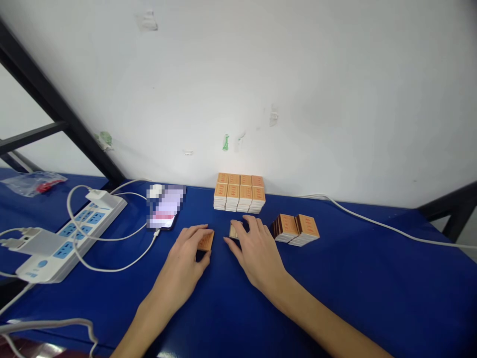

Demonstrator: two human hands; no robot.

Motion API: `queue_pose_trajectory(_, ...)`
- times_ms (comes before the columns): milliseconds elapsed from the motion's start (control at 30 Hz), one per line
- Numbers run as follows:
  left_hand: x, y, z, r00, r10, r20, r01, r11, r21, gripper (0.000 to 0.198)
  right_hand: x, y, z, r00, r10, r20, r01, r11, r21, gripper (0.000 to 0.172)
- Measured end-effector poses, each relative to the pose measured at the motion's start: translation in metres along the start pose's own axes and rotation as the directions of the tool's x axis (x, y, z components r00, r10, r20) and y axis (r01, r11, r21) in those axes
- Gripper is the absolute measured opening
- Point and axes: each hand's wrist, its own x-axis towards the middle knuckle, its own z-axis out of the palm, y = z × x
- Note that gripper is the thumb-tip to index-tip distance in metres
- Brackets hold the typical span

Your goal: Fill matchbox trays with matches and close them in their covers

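My left hand [185, 259] has its thumb and fingers around an orange-topped matchbox [206, 241] just above or on the blue table; whether it is a whole box or only its sleeve cannot be seen. To its right, my right hand [259, 252] grips a small pale matchbox tray [234, 230] that seems to hold matchsticks, partly hidden under the fingers. Against the wall stands a neat block of stacked matchboxes [239, 192] with orange tops and white sides. Right of my right hand are two shorter stacks of matchboxes [306, 229], close together.
A white power strip [84, 233] with plugs and looping white cables lies on the left. Near it, a phone [167, 209] is connected to a charging cable. Another white cable [372, 219] runs along the wall at right. A clear plastic bag [32, 183] lies far left, beyond a black frame [70, 124].
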Motion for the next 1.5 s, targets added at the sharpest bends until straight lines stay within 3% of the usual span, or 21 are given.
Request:
queue_pose_trajectory(200, -0.049, 0.015, 0.01, 1.0, 0.016, 0.021, -0.015, 0.997, -0.077, 0.055, -0.025, 0.009, -0.005, 0.999, -0.052, -0.016, 0.053, 0.994, 0.091, 0.025)
queue_pose_trajectory(433, -0.084, 0.016, 0.022, 0.999, 0.026, -0.019, -0.029, 0.986, -0.163, 0.059, -0.082, 0.012, -0.019, 0.991, -0.126, -0.053, 0.135, 0.963, 0.233, 0.045)
queue_pose_trajectory(567, -0.088, 0.011, 0.029, 0.996, -0.052, -0.074, 0.037, 0.982, -0.187, 0.05, -0.1, 0.007, -0.021, 0.996, -0.034, -0.082, 0.055, 0.961, 0.272, 0.05)
queue_pose_trajectory(667, -0.087, 0.01, 0.031, 0.993, -0.075, -0.096, 0.052, 0.973, -0.224, 0.042, -0.103, 0.003, -0.018, 0.994, 0.037, -0.106, -0.004, 0.955, 0.296, 0.043)
queue_pose_trajectory(867, -0.086, 0.021, 0.025, 0.987, -0.151, -0.055, 0.127, 0.943, -0.307, 0.046, -0.109, 0.001, -0.016, 0.986, 0.108, -0.124, -0.059, 0.936, 0.346, 0.039)
queue_pose_trajectory(1033, -0.083, 0.029, 0.017, 0.982, -0.187, -0.004, 0.174, 0.918, -0.357, 0.05, -0.125, -0.003, -0.02, 0.992, 0.09, -0.089, -0.04, 0.889, 0.456, 0.047)
queue_pose_trajectory(1233, -0.083, 0.024, 0.013, 0.99, -0.135, 0.049, 0.143, 0.907, -0.396, 0.059, -0.133, -0.008, -0.023, 0.995, 0.072, -0.07, -0.021, 0.828, 0.561, 0.047)
queue_pose_trajectory(1500, -0.087, 0.025, 0.001, 0.991, -0.06, 0.123, 0.109, 0.889, -0.445, 0.066, -0.129, 0.005, -0.038, 0.993, -0.116, -0.029, 0.112, 0.807, 0.58, 0.061)
